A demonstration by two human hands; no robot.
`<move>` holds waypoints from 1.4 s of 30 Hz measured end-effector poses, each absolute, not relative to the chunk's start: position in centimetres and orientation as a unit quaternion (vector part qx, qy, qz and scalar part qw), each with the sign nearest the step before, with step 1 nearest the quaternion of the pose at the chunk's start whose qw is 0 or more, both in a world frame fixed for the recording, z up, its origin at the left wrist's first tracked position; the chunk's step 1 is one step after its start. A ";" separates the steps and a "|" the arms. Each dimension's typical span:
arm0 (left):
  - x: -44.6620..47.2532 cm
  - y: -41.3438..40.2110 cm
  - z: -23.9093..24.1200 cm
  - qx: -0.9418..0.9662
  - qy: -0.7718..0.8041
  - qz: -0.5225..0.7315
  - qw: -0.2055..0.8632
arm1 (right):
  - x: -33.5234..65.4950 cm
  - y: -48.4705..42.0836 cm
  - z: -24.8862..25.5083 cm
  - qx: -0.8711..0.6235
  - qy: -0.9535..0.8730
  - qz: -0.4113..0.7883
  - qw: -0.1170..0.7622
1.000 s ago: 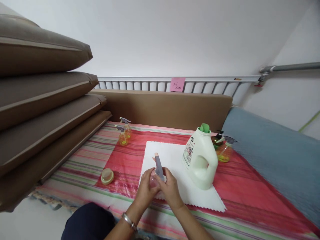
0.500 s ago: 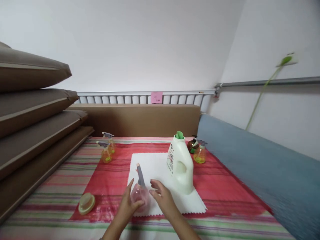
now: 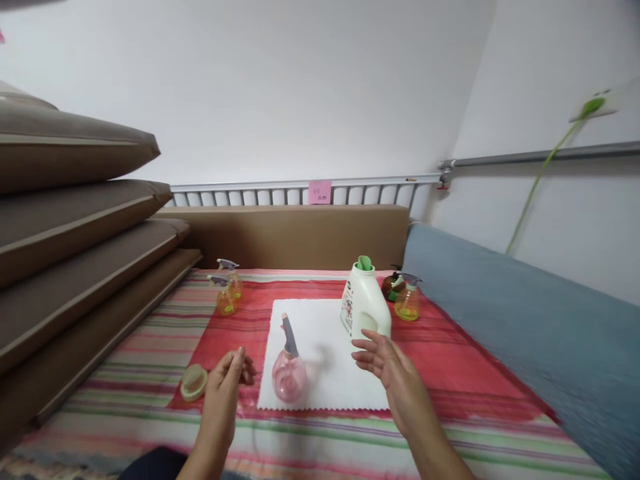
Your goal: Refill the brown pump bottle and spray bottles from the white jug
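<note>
A small pink spray bottle [image 3: 289, 371] with a grey trigger head stands alone on the white cloth [image 3: 325, 373]. My left hand [image 3: 223, 392] hovers just left of it, fingers loosely curled, holding nothing. My right hand [image 3: 387, 363] is open with fingers spread, close in front of the white detergent jug [image 3: 365, 305] with its green spout; whether it touches the jug I cannot tell. The jug's round cream cap [image 3: 194, 382] lies on the red sheet left of my left hand.
Two yellow spray bottles [image 3: 227, 288] stand at the back left, a yellow one [image 3: 407, 299] and a dark one [image 3: 391, 287] at the back right. Stacked brown cushions [image 3: 75, 220] fill the left, a blue mattress [image 3: 510, 320] the right, a brown board [image 3: 295, 233] behind.
Both hands have let go of the pink spray bottle, which now stands free. The left hand drew back to the left; the right hand moved toward the jug.
</note>
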State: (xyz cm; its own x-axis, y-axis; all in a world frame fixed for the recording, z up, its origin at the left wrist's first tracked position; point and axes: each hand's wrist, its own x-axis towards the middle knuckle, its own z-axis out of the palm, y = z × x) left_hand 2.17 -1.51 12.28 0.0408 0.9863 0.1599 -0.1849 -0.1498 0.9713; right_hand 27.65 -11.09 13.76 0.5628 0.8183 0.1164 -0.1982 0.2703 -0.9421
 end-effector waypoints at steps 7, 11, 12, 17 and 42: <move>1.6 -2.1 12.5 0.410 0.472 0.528 0.574 | 27.6 -11.5 13.9 -0.513 -0.304 0.432 0.676; 1.6 -1.5 11.7 0.412 0.516 0.496 0.564 | 28.0 -11.1 12.2 -0.530 -0.310 0.468 0.636; 1.6 -1.4 11.5 0.414 0.522 0.496 0.557 | 28.0 -11.0 11.8 -0.535 -0.307 0.471 0.631; 1.7 -1.4 11.1 0.430 0.521 0.491 0.550 | 27.8 -10.4 10.8 -0.554 -0.299 0.473 0.617; 5.3 -5.2 12.0 0.586 0.359 0.527 0.500 | 24.7 -11.6 13.5 -0.541 -0.402 0.362 0.644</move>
State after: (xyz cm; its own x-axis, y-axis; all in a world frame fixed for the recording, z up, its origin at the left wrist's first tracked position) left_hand 5.25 -5.22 11.98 0.1868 0.9474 0.2598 -0.1064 -0.2433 0.9641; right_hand 24.68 -11.61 13.48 0.4147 0.9011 0.1266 -0.0310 0.1531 -0.9877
